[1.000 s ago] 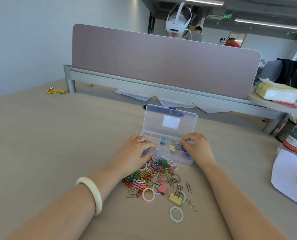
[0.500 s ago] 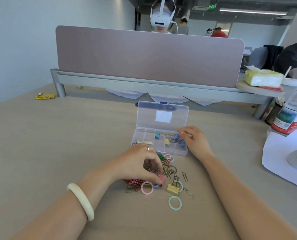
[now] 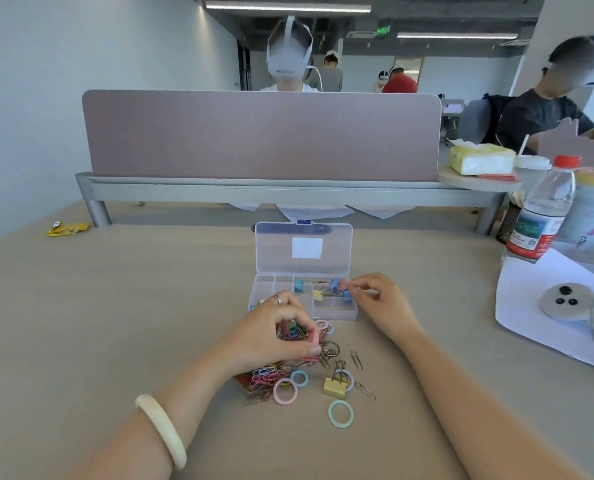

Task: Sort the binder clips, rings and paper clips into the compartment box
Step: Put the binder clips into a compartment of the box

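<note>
While fingers of the left hand [image 3: 271, 336] pinch a pink binder clip [image 3: 313, 338] mid-frame, lift it clear of tangled paper clips [image 3: 264, 374]; whether the right hand [image 3: 380, 301] holds anything, I cannot tell.

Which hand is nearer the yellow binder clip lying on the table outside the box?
Left. The left hand is over the pile, just up-left of the yellow binder clip; the right hand is farther off, at the right end of the compartment box.

Divider [image 3: 261, 136] stands across the desk [image 3: 115, 323]. Bottle [image 3: 541, 216] stands right of it; wrapper [image 3: 67, 229] lies near its left end.
</note>
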A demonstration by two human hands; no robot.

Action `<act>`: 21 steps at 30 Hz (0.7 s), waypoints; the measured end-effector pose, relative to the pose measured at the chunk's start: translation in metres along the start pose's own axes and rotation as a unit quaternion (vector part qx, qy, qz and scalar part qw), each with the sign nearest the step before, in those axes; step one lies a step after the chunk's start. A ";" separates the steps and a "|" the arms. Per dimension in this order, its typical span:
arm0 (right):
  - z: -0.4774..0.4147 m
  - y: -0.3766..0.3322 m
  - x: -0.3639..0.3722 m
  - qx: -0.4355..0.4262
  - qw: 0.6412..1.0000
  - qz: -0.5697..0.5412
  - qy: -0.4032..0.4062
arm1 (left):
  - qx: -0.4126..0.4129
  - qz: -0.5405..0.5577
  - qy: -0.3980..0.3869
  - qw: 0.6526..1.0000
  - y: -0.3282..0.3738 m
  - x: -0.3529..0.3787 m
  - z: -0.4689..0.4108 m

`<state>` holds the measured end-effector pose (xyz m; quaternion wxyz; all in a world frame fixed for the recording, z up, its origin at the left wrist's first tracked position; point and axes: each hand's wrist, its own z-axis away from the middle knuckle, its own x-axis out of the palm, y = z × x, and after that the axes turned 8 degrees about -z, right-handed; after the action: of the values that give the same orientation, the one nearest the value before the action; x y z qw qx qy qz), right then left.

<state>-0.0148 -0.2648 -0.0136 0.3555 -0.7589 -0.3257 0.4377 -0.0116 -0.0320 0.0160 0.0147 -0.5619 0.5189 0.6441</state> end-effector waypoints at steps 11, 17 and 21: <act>0.025 -0.007 -0.006 0.044 0.997 -0.059 0.032 | -0.075 0.153 0.160 0.972 -0.003 -0.012 -0.058; 0.029 -0.006 -0.007 0.051 0.996 -0.074 0.029 | -0.052 0.054 0.190 0.979 -0.017 -0.001 -0.105; 0.028 -0.009 -0.008 0.052 0.994 -0.093 0.022 | -0.038 0.032 0.174 0.983 -0.027 0.007 -0.117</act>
<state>-0.0452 -0.2596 -0.0134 0.4406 -0.7153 -0.3640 0.4021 0.0848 -0.1032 0.0134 -0.1182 -0.6489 0.5061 0.5557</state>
